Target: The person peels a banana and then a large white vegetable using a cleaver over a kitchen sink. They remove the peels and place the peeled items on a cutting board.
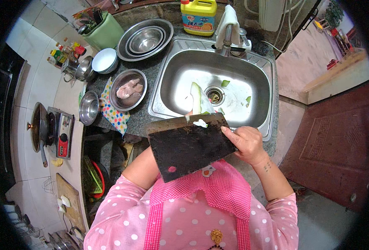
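Over the near edge of the sink, my left hand (189, 113) grips a pale, green-rimmed piece of melon (196, 97). Only bits of its fingers show; the rest lies behind the blade. My right hand (250, 143) holds a broad, dark cleaver (190, 145), its thumb on the blade near the corner. The blade's far edge overlaps the near end of the melon, and a white scrap (200, 123) sticks to it. Green peel pieces (225, 83) lie in the steel sink (175, 78) around the drain (215, 95).
Left of the sink are a steel bowl of raw meat (129, 89), an empty steel bowl (89, 107), nested steel basins (145, 40) and white bowls (104, 61). A faucet (226, 43) and yellow detergent jug (198, 18) stand behind. A pan (39, 126) and cutting board (68, 200) are far left.
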Demonstrator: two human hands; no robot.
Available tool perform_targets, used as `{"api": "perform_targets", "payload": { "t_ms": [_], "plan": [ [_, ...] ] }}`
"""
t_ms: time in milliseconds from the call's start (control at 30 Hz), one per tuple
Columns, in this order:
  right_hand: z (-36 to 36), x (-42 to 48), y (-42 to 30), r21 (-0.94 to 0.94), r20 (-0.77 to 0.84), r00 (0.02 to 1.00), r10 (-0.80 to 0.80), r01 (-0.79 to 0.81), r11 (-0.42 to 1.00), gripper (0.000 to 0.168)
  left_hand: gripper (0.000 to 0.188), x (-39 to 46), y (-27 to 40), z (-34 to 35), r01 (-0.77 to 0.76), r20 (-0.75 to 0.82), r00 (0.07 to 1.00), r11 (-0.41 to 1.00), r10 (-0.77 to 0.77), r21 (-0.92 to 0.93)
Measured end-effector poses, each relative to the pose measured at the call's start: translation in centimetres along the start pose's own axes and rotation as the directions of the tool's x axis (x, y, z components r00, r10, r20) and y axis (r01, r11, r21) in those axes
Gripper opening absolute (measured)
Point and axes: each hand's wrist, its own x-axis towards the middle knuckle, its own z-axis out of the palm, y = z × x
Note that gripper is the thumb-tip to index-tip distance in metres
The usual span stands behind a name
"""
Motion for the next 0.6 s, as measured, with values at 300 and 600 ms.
{"api": "perform_targets", "payload": {
  "t_ms": [300, 600],
  "plan": [
    [0.0, -2.0, 5.1, -0.255, 0.248, 0.828, 0.503, -0.445, 0.858, 0.053, 0.069, 1.3, -0.4, -0.6, 0.074, 0.222, 0.973, 0.997, -0.071, -0.004],
    [-2.1, -1.0, 2.1, 0.036, 0.108, 0.928, 0.356, -0.362, 0.932, 0.062, 0.053, 3.5, -0.7, -2.6, 0.153, 0.240, 0.967, 0.940, -0.080, -0.305]
  ]
}}
